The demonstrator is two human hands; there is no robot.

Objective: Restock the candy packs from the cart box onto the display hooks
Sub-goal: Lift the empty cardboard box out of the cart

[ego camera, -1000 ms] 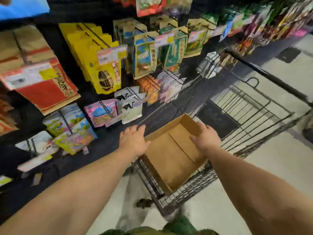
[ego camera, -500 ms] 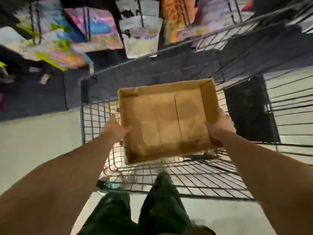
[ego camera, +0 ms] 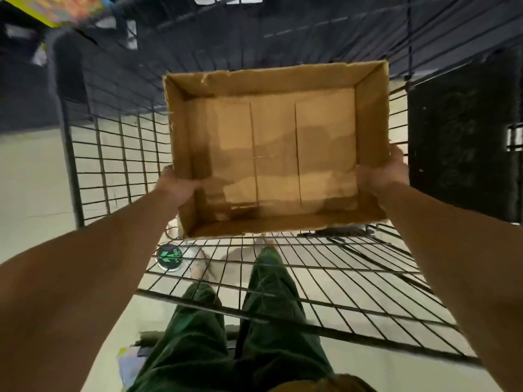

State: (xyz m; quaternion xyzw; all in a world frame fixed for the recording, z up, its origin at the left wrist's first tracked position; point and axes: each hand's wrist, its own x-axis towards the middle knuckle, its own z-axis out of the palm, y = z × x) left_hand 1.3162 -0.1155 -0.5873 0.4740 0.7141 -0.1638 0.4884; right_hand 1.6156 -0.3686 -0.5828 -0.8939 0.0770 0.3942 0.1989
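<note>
Head view, looking straight down: a person holds an open cardboard box (ego camera: 271, 148) above the wire cart (ego camera: 283, 278), one hand on each short side. The left hand (ego camera: 177, 188) grips the left wall, thumb curled over the rim into the box; the right hand (ego camera: 382, 176) clasps the right wall, its fingers wrapped round the outside. The box shows only its bare floor flaps, with no candy packs inside, so the restocking looks finished or this box is spent. A blurred corner of bright packaging (ego camera: 56, 8) at top left is all that shows of the display; no hooks are visible. The person's legs in green trousers (ego camera: 254, 335) stand just behind the cart. The risks are judgement: the thin walls could buckle under the squeeze, or the box could catch on the cart's wires and twist free.
</note>
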